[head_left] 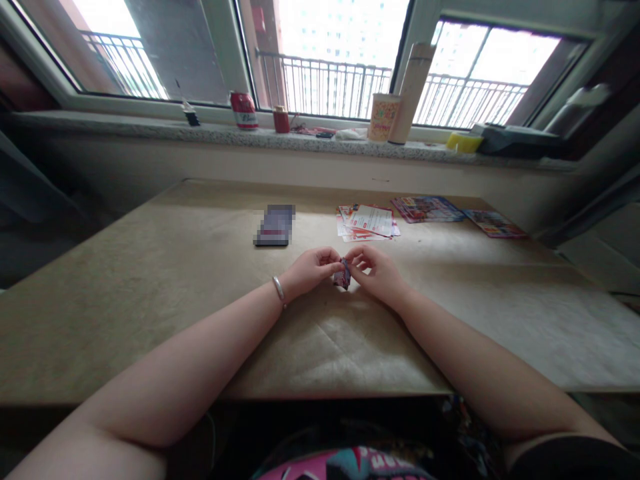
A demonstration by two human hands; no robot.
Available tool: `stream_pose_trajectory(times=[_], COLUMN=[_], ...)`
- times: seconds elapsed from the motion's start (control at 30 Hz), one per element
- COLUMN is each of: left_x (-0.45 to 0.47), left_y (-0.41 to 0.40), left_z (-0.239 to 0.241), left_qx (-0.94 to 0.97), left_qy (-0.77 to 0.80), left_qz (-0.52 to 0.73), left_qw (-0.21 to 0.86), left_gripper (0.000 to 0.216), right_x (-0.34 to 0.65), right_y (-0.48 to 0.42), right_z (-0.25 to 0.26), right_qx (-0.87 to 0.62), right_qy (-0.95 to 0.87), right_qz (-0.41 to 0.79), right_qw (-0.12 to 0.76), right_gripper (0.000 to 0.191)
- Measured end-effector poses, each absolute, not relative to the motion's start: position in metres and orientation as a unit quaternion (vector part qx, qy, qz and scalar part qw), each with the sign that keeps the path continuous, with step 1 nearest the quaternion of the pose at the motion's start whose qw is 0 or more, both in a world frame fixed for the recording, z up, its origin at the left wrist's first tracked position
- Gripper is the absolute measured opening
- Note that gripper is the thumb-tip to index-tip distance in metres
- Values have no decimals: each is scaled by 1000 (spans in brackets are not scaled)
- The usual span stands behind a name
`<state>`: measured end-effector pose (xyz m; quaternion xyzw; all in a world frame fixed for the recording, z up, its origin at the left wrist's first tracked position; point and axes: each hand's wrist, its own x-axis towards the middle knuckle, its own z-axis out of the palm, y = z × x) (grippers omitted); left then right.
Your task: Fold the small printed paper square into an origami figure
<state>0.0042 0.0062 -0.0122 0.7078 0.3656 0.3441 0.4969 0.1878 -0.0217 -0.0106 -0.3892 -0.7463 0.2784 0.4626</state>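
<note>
A small, dark, shiny printed packet (342,275) hangs upright between my two hands, just above the middle of the table. My left hand (316,268), with a silver bangle on its wrist, pinches the packet's upper left side. From the other side, the thumb and fingers of my right hand (376,272) close on its top right edge. What is inside the packet does not show. Beyond my hands lies a loose pile of white and orange printed cards (371,220).
A dark phone-like slab (275,225), partly pixelated, lies left of the cards. Colourful printed sheets (431,209) and another stack (495,223) lie at the back right of the table (150,280). On the windowsill stand a red can (243,111), a paper cup (383,117) and a tall tube (412,93).
</note>
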Motion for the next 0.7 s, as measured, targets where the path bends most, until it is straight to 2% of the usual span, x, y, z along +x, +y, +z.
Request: stream_pose_trajectory(times=[0.4, 0.7], left_x=[5, 5], left_y=[3, 1], left_z=[-10, -7], left_qx=[692, 679], left_qy=[330, 317], left_qz=[298, 281], left_qw=[568, 600], left_gripper=[36, 39], right_x=[195, 203], right_y=[-22, -20], right_z=[-5, 1], right_qx=[-351, -308], right_qy=[-798, -861], right_qz=[295, 197], right_qw=[390, 355], right_gripper=[11, 13])
